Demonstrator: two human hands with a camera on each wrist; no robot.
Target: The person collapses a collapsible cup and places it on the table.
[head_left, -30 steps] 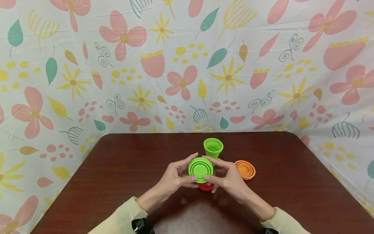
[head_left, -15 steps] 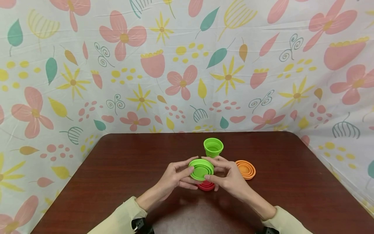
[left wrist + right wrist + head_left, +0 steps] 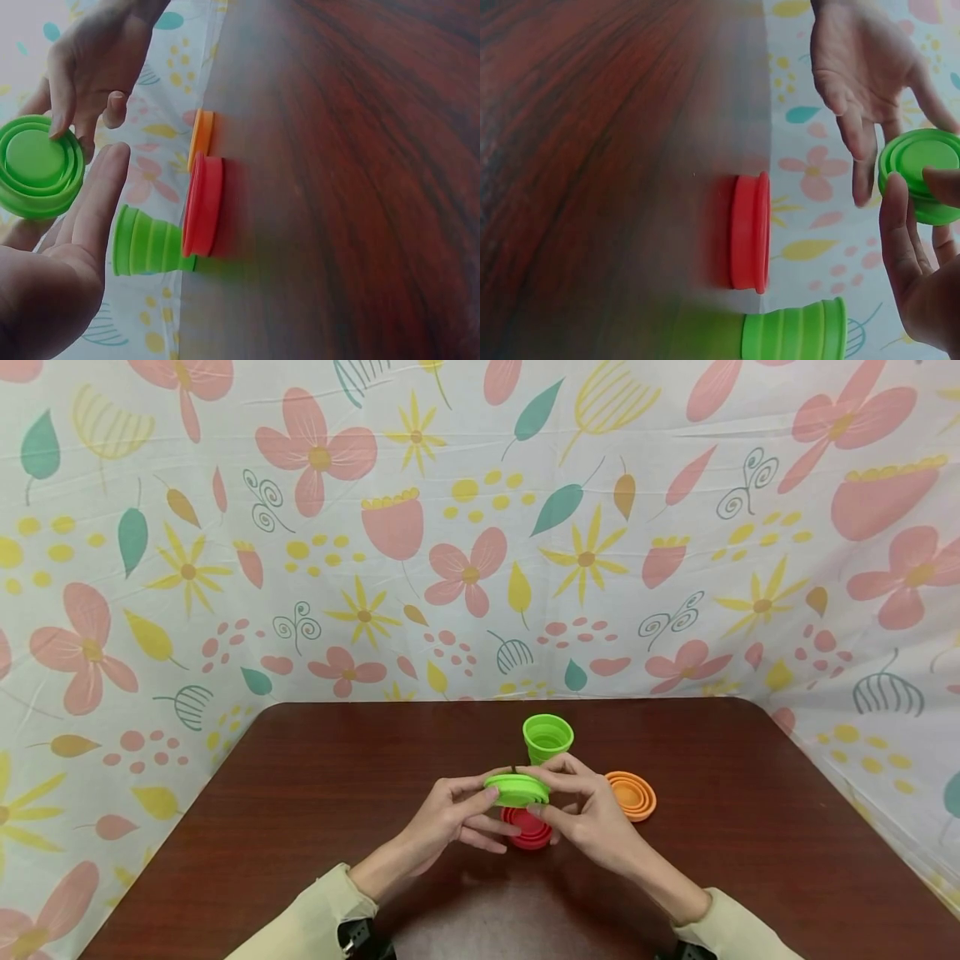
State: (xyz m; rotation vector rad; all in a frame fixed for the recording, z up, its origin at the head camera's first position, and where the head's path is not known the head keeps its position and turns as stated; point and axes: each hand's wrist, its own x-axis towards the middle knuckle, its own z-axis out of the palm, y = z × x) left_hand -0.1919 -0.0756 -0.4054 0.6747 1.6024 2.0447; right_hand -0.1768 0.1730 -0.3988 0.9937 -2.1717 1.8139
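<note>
A collapsed green folding cup (image 3: 517,791) is held up in both hands over the table. My left hand (image 3: 455,816) pinches its left edge between thumb and fingers, the lower fingers stretched out below. On the right edge, my right hand (image 3: 591,803) grips it the same way. The cup is tilted, so its side faces the head view; its ringed underside (image 3: 36,159) shows in the left wrist view. Below it a red collapsed cup (image 3: 528,832) rests on the table, partly covered by a left fingertip in the head view.
An expanded green cup (image 3: 547,735) stands behind the hands, its base hidden by the right hand. To the right lies an orange collapsed cup (image 3: 632,795). The brown table (image 3: 360,752) ends at a flower-printed cloth (image 3: 465,635) at the back.
The held green cup has tipped from showing its round ringed face to nearly edge-on. More of the red cup shows now. Both hands have stayed in nearly the same place.
</note>
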